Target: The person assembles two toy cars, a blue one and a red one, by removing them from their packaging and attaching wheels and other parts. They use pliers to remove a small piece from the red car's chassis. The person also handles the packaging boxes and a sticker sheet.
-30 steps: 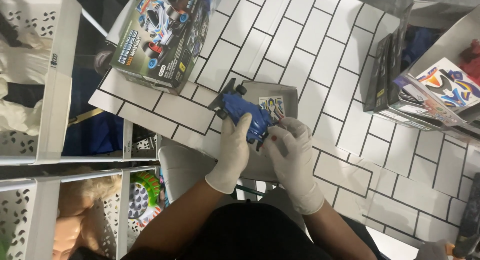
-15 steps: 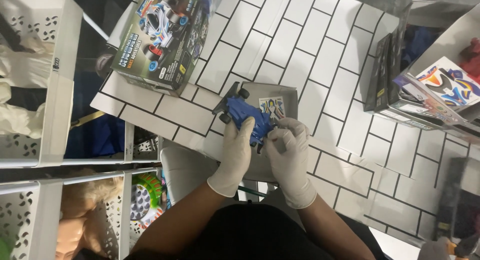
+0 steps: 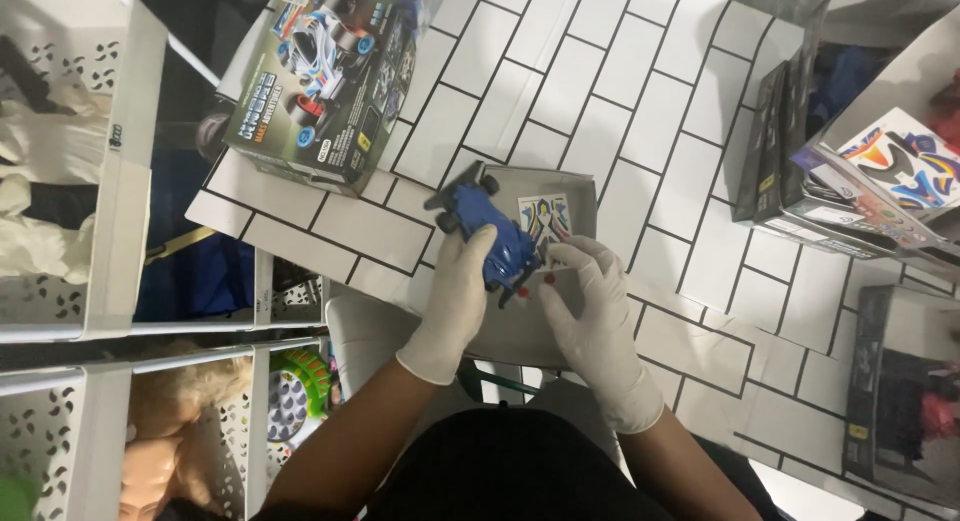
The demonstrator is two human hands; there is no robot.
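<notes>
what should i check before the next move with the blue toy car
1. Left hand in white glove has a grip on the blue plastic toy car: ok.
2. Right hand, gloved, fingertips by the car's rear: ok; whether they touch, cannot tell.
3. Car held over the shallow grey cardboard tray: ok.
4. Small printed sticker sheet lies flat in the tray, beside the car: ok.
5. Printed toy car box stands apart from the hands: ok.
6. All wheels fitted: cannot tell, gloves hide part.
</notes>
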